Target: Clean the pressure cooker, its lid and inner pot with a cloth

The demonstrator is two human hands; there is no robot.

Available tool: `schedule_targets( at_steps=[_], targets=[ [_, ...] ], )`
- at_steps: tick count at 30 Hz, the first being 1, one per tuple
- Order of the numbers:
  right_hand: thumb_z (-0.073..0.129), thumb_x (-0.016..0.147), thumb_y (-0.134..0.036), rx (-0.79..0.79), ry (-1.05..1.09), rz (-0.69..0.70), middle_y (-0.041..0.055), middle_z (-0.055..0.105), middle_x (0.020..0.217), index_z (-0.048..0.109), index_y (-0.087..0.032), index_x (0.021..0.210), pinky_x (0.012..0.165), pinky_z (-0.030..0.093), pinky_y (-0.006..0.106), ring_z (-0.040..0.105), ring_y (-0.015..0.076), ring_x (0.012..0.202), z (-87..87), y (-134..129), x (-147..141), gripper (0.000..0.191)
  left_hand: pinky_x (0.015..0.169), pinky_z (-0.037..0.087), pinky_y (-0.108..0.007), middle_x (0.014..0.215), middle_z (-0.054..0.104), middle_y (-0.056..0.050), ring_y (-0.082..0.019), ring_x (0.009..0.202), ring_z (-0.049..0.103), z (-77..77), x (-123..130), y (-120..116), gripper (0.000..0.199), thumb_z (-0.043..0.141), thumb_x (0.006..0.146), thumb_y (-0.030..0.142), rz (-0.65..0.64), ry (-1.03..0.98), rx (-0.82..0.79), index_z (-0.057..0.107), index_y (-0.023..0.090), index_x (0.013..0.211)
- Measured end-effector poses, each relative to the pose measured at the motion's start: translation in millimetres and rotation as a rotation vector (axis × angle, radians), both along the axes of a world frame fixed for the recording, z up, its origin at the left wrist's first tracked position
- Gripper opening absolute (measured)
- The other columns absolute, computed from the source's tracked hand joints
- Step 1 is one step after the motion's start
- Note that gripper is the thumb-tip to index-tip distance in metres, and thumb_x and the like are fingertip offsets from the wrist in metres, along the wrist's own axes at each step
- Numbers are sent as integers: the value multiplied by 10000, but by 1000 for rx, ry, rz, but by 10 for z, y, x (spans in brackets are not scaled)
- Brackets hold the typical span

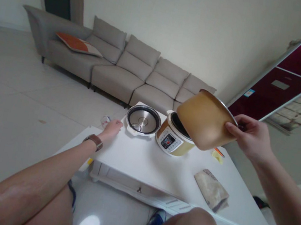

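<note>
My right hand (251, 136) grips the rim of a golden inner pot (205, 120), which hangs tilted in the air beside and partly over the cooker. The white and gold cooker (174, 142) stands on the white table (142, 161), its dark opening partly hidden by the pot. Left of the cooker lies a round lid (143, 121), metal inner side up. At the table's left edge, my left hand (111, 129) is closed beside the lid; what it holds, if anything, is too small to name. A patterned, light-coloured object (105, 121) shows just behind its fingers.
A folded beige cloth (211, 189) lies on the table's right part. Behind it are a yellow piece (217, 156) and an orange stick-like object (220, 152). A grey sofa (118, 79) stands beyond the table. My knees are close to the table's front edge.
</note>
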State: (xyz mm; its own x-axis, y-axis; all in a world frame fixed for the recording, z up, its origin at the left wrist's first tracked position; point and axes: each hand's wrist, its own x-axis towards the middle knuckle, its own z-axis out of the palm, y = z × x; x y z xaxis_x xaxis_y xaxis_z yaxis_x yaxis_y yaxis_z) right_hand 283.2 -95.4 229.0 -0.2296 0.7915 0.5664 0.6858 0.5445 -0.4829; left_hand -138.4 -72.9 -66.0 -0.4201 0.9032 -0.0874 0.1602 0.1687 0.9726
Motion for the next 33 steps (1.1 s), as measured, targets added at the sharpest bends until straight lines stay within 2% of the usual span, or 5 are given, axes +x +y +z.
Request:
schedule_targets(
  at_steps=[6,14,19,26,33],
  targets=[
    [742,861,-542,-147,-150,294,1,588,668,608,-202,692,629,387,289,521,163,672,-373,-490,-170,402,579,435,-264,686,614,-53,-133,570,536,179,138,-178,255,532,776,403,-199,-198,28,601,168,704],
    [632,970,-377,-326,-254,530,10,621,731,584,-201,755,650,391,288,559,170,705,-1263,-581,-421,282,524,366,-253,670,633,-62,-114,508,493,189,341,-361,522,559,845,629,-552,-315,-63,683,128,770],
    [581,1009,-316,-231,-369,682,22,617,764,567,-201,784,726,363,318,554,177,750,-1675,-647,-486,253,589,432,-268,724,659,-45,-142,583,561,172,469,-440,529,579,813,691,-616,-271,-138,647,167,834],
    [505,984,-182,-98,-558,795,37,629,822,541,-211,841,778,320,361,553,196,822,-2055,-652,-402,150,628,480,-290,752,620,-5,-170,653,603,218,503,-462,412,635,798,608,-674,-33,-118,611,201,864],
    [474,967,-138,-31,-731,785,50,638,846,530,-219,825,799,334,379,523,215,845,-2296,-639,-127,173,554,402,-288,631,501,39,-155,563,537,96,594,-321,323,625,816,502,-695,184,-9,488,221,737]
  ],
)
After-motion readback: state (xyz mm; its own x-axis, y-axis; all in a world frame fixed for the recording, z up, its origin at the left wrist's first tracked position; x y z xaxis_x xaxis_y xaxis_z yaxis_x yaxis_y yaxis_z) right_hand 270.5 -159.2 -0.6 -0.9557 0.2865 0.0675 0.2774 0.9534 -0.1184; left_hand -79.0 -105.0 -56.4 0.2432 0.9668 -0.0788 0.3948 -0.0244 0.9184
